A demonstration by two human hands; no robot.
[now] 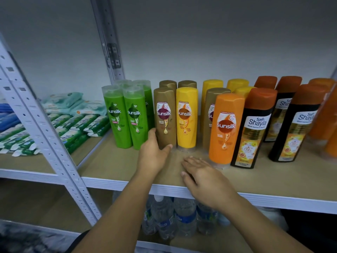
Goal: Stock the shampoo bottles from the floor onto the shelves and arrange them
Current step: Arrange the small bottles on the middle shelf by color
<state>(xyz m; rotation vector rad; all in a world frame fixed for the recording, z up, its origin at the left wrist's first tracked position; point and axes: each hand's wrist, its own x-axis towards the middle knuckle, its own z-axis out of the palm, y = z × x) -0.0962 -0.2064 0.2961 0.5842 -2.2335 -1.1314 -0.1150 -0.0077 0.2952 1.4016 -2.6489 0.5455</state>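
In the head view, the left hand (pixel 153 154) grips the base of a gold Sunsilk bottle (pixel 165 115). The bottle stands upright on the shelf (pixel 116 167), between the green Sunsilk bottles (pixel 135 119) and a yellow Sunsilk bottle (pixel 187 117). The right hand (pixel 206 179) is spread flat, fingers straight, over the shelf's front edge.

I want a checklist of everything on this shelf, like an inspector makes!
Surface: tan wooden shelf board, white metal edge.
Job's things: green plastic shampoo bottles, yellow shampoo bottle, orange shampoo bottle, black shampoo bottles, all upright.
Clutter: green wipe packs on the neighbouring shelf.
Hands: left hand grips gold-brown shampoo bottle; right hand open, flat, by the board's front edge.
Cables: nothing seen.
Surroundings: clear water bottles below.
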